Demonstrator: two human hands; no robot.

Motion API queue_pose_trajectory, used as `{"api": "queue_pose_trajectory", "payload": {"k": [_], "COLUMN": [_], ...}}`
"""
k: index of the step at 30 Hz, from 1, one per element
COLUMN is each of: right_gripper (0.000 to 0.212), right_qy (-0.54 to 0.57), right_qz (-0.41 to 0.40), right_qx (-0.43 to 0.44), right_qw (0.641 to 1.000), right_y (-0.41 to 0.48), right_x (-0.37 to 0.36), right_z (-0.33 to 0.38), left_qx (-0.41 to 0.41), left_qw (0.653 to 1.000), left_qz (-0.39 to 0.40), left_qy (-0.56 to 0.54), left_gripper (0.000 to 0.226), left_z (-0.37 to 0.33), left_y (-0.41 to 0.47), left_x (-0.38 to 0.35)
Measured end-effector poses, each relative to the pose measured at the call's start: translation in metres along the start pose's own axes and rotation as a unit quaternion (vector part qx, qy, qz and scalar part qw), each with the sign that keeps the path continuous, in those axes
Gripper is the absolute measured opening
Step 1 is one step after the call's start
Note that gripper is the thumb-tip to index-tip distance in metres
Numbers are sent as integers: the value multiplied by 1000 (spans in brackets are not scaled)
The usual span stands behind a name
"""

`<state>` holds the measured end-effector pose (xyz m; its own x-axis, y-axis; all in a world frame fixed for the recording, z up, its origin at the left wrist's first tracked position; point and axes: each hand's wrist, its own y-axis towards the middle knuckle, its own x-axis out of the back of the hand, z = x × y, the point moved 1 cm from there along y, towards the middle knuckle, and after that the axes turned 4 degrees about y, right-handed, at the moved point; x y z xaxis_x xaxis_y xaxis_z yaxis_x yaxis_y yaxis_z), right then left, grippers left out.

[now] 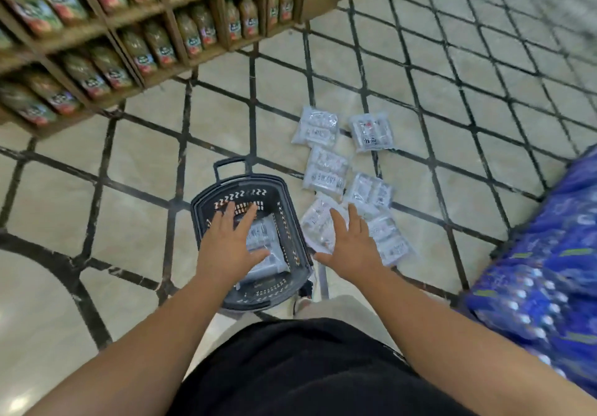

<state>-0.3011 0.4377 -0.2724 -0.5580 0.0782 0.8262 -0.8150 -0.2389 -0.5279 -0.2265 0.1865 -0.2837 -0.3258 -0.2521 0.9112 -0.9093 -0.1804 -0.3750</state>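
Note:
A dark shopping basket [292, 221] stands on the tiled floor in front of me, with clear plastic packets [263, 247] lying inside it. My left hand [231, 241] hovers over the basket, fingers spread and straight, holding nothing. Several more clear packets [326, 170] lie on the floor to the right of the basket. My right hand [350, 242] is spread flat above the nearest floor packets [387, 241], empty; whether it touches them I cannot tell.
A wooden shelf unit [135, 11] filled with labelled bottles [193, 32] stands at the upper left. A blue patterned bundle [549, 270] sits at the right edge. The floor is beige tile with dark diagonal lines [420, 60].

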Motion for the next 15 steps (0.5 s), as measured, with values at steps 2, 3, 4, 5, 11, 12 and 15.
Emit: {"api": "queue_pose_trajectory", "payload": {"k": [2, 3, 4, 5, 11, 12, 15], "right_gripper": [103, 102, 102, 102, 103, 103, 102], "right_qy": [15, 27, 38, 46, 86, 97, 116], "right_qz": [-10, -16, -22, -25, -47, -41, -34], "right_qx": [-29, -45, -63, -82, -207, -224, -265], "right_qw": [999, 998, 997, 995, 974, 969, 957], "right_y": [-19, -29, -38, -47, -82, -85, -90], "right_x": [-7, -11, -14, -17, -23, -24, -31], "right_z": [-10, -18, -28, -39, -120, -133, -174], "left_qx": [-25, -35, -43, -51, -122, -130, -139], "left_qw": [1000, 999, 999, 998, 992, 991, 989], "left_qz": [3, 9, 18, 26, 23, 22, 18], "left_qy": [9, 17, 23, 25, 27, 38, 38], "left_gripper": [98, 98, 98, 98, 99, 99, 98], "left_z": [-5, -11, -18, -27, -95, -107, -144], "left_y": [1, 2, 2, 3, 11, 15, 31], "left_x": [-4, -5, -5, -5, 3, 4, 0]}}
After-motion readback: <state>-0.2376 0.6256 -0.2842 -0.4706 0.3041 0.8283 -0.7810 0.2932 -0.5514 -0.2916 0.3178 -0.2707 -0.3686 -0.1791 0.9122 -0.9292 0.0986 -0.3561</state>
